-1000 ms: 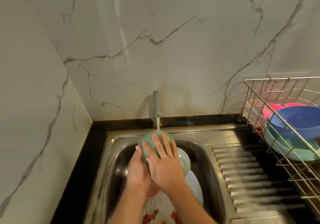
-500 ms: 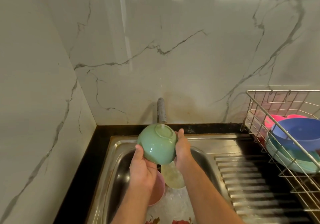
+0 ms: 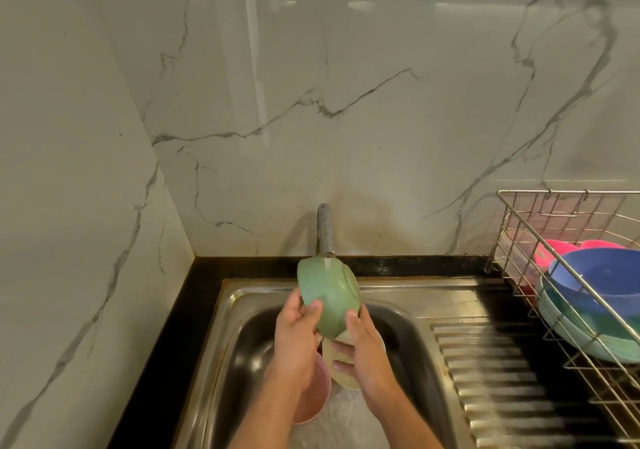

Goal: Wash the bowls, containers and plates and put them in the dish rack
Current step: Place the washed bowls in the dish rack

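Note:
A green bowl (image 3: 327, 296) is held upside down and tilted under the running tap (image 3: 325, 230), above the steel sink (image 3: 242, 344). My left hand (image 3: 294, 341) grips its rim on the left, thumb on the outside. On the right, my right hand (image 3: 363, 348) grips the bowl's lower rim with the fingers curled underneath. Below them in the sink lie a pink bowl (image 3: 313, 400) and a pale yellow bowl (image 3: 341, 362), partly hidden by my hands. The wire dish rack (image 3: 519, 240) at the right holds a blue bowl (image 3: 602, 278), a teal bowl (image 3: 595, 341) and a pink dish (image 3: 554, 251).
A ribbed steel drainboard (image 3: 491, 379) runs between the sink and the rack. A black counter strip (image 3: 162, 362) borders the sink on the left and back. Marble walls close in behind and on the left.
The green bowl has been turned in my hands and tilted more to the left under the water. My right hand has slid from the bowl's side down to its lower rim.

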